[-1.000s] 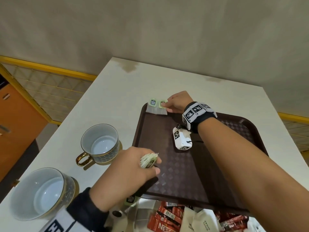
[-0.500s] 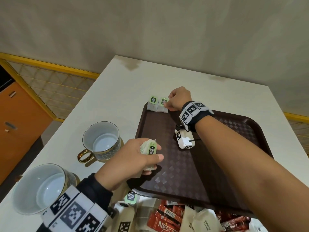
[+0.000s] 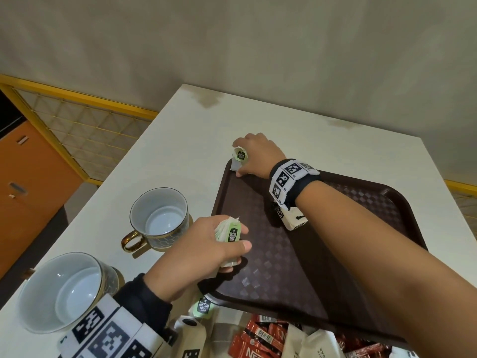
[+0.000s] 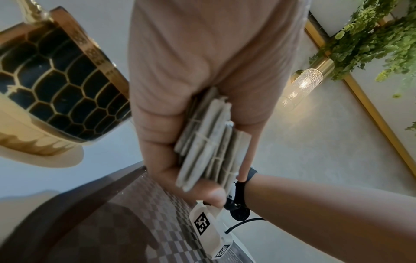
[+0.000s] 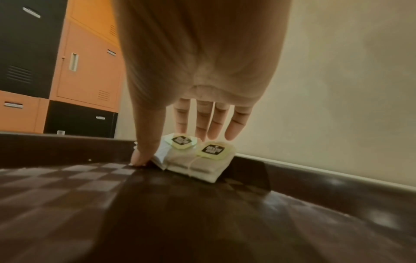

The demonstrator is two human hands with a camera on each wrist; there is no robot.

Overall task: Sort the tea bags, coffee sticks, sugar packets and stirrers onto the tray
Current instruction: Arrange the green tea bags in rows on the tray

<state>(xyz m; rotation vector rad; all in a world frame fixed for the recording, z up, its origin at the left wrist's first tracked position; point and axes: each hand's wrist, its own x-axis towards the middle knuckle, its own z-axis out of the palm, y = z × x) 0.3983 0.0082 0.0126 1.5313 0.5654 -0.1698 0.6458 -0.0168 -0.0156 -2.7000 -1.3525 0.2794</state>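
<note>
Tea bags (image 5: 193, 156) lie stacked in the far left corner of the brown tray (image 3: 382, 202), leaning on its rim. The right hand (image 3: 255, 156) rests over them with straight fingers (image 5: 202, 122), its thumb pressing the tray floor beside the stack. The left hand (image 3: 204, 244) curls round a thick bundle of tea bags (image 4: 211, 140) above the tray's near left edge. Red coffee sticks (image 3: 260, 337) and pale packets sit on the white desk (image 3: 180, 140) at the near side. Two cups (image 3: 160, 218) stand left of the tray.
</note>
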